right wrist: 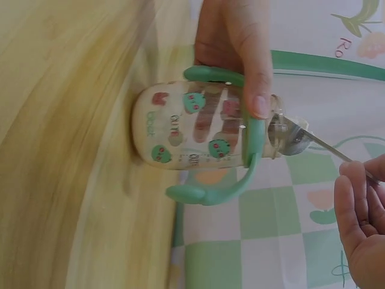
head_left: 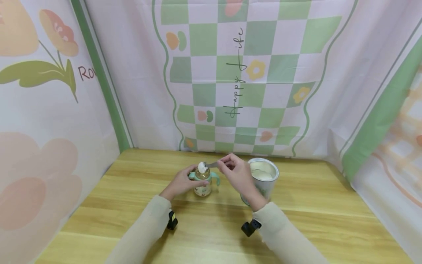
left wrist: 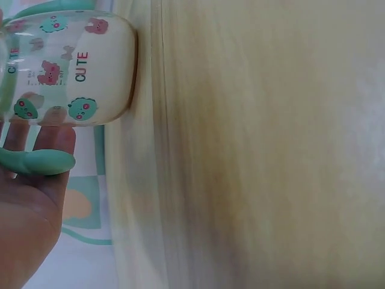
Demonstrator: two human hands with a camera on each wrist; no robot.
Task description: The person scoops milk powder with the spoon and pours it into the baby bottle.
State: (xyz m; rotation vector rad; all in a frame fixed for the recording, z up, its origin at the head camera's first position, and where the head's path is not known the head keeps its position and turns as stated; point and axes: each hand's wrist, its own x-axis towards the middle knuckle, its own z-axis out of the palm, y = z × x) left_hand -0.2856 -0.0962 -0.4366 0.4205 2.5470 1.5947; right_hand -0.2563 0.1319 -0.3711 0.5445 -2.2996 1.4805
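My left hand (head_left: 180,182) holds a clear baby bottle (head_left: 202,191) with green handles, upright on the table. Cartoon prints and the word CUTE cover its side in the left wrist view, where fingers of that hand lie behind the bottle (left wrist: 90,66). Between thumb and fingers, my right hand (head_left: 238,176) pinches a metal spoon (head_left: 212,165) by its handle. White powder (head_left: 202,167) is heaped at the bottle's uncapped mouth, on the spoon's bowl. From the right wrist view, the spoon (right wrist: 331,150) slants into the bottle's neck.
An opened tin (head_left: 267,187) of pale powder stands just right of the bottle, partly behind my right wrist. Under everything is a wooden table (head_left: 211,234). A checked cloth (head_left: 230,91) hangs at its back edge, and printed cloths hang at both sides.
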